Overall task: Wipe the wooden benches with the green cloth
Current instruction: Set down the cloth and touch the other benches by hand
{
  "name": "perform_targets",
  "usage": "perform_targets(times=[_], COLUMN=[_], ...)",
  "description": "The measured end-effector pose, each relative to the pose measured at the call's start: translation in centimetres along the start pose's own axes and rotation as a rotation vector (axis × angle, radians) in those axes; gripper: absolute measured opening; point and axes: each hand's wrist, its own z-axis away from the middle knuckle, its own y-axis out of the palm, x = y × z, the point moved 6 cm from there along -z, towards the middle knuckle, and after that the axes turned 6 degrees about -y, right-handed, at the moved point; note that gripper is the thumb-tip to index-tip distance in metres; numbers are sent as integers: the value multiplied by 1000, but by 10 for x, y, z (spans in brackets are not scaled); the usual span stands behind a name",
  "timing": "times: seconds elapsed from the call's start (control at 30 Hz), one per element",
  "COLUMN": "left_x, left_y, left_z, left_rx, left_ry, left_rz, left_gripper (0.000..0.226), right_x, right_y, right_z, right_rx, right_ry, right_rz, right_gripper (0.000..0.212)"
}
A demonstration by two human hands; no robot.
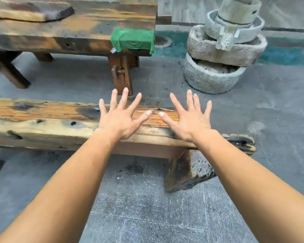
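A long rough wooden bench (47, 123) runs across the middle of the view, its right end over a thick leg. My left hand (120, 118) and my right hand (189, 120) are stretched out above it, palms down, fingers spread straight, holding nothing. Whether they touch the wood I cannot tell. The green cloth (132, 40) is draped over the near right edge of a second, larger wooden bench (60, 32) farther back, well beyond both hands.
A stack of grey stone millstones and basins (223, 50) stands on the floor at the right, just behind the near bench's end. A strip of grey paved floor (77, 76) separates the two benches. A green-blue painted patch marks the ground at the back right.
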Motion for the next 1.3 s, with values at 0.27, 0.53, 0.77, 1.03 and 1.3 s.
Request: perform_targets(times=[0.27,0.53,0.77,1.03,1.3], left_x=[109,209,326,471,614], left_y=[-134,-200,-220,-211,-171], left_z=[74,117,120,164,257], left_rx=[60,-12,-64,-82,-35], left_ry=[-165,-343,-590,-941,-1251], left_rz=[74,138,198,310,356], left_gripper=[89,88,88,89,91], right_x=[141,265,402,590,770], right_y=[-112,-181,-199,-150,-86], right_z=[29,0,-63,-106,-87], right_rx=[111,117,88,221,306], right_ry=[-81,-239,-494,-798,-1044], right_rz=[-10,49,29,23,80], right_gripper=[101,101,100,103,103])
